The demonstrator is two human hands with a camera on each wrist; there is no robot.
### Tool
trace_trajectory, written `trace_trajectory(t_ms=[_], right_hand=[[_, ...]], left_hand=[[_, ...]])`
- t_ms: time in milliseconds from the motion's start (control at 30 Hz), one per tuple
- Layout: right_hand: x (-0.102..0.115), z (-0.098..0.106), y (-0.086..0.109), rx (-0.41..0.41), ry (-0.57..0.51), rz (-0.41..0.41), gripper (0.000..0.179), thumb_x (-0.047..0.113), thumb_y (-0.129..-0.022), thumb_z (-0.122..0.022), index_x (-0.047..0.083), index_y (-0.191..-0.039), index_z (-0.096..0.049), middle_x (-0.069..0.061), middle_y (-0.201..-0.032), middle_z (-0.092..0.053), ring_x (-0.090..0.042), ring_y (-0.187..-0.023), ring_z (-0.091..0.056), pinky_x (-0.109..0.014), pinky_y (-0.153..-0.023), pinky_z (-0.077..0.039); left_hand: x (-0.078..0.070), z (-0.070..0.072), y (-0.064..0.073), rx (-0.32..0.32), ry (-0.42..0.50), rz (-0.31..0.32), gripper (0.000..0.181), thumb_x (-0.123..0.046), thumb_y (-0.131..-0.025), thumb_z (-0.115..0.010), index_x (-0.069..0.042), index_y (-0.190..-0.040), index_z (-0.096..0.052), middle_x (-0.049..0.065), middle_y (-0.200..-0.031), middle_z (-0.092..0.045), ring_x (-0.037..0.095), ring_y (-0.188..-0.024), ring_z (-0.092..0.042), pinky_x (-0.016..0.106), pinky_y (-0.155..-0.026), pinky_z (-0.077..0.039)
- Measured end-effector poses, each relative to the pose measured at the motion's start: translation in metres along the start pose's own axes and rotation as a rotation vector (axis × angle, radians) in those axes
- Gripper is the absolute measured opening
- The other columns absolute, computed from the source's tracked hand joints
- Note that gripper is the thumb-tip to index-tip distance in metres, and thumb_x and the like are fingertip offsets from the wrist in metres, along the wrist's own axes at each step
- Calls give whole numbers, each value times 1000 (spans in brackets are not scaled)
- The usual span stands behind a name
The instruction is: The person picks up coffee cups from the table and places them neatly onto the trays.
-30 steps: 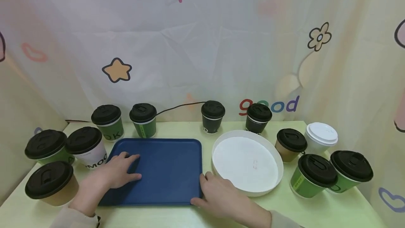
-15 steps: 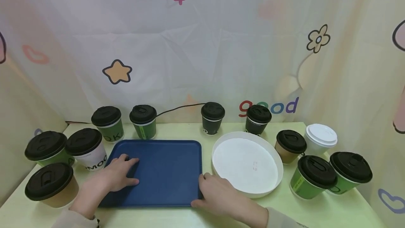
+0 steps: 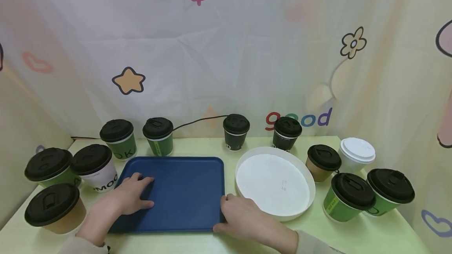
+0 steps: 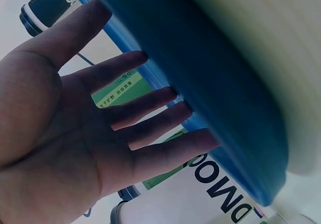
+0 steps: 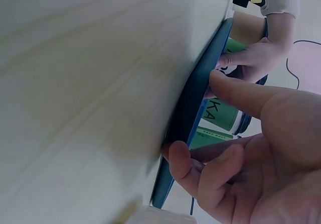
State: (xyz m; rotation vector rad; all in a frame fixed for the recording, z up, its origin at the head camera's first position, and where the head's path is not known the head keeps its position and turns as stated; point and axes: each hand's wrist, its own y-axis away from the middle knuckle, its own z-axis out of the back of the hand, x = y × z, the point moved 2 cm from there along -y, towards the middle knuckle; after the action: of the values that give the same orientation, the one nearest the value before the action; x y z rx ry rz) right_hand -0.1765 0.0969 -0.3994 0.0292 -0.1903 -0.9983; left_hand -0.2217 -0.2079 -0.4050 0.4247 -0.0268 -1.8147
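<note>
A dark blue rectangular tray [image 3: 181, 195] lies on the table in the head view. My left hand [image 3: 128, 199] reaches over its left side with fingers spread; in the left wrist view the straight fingertips [image 4: 165, 94] rest at the tray's edge. My right hand [image 3: 241, 216] holds the tray's near right corner. The right wrist view shows its thumb [image 5: 241, 91] against the edge and the other fingers curled at the side, close to the tabletop. Just right of the tray sits a round white shallow dish [image 3: 310, 195], beside the right hand.
Lidded paper cups ring the table: a brown cup [image 3: 65, 220] and white cup [image 3: 106, 173] at left, green cups [image 3: 162, 146] behind the tray, dark cups [image 3: 234, 140] at the back. More stand at right, including a green cup [image 3: 340, 207]. A printed curtain [image 3: 226, 50] hangs behind.
</note>
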Motion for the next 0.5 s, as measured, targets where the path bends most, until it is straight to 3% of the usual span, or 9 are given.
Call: trace_trajectory(t_ms=[500], right_hand=[[1, 3, 1, -16, -2, 5, 52, 47, -80, -87, 2, -99, -70, -1, -83, -60, -13, -72, -57, -35, -61, -52]], left_hand=[[-1, -2, 2, 5, 10, 16, 75, -36, -89, -82, 3, -145, -51, 42, -141, -38, 63, -129, -37, 72, -97, -39]])
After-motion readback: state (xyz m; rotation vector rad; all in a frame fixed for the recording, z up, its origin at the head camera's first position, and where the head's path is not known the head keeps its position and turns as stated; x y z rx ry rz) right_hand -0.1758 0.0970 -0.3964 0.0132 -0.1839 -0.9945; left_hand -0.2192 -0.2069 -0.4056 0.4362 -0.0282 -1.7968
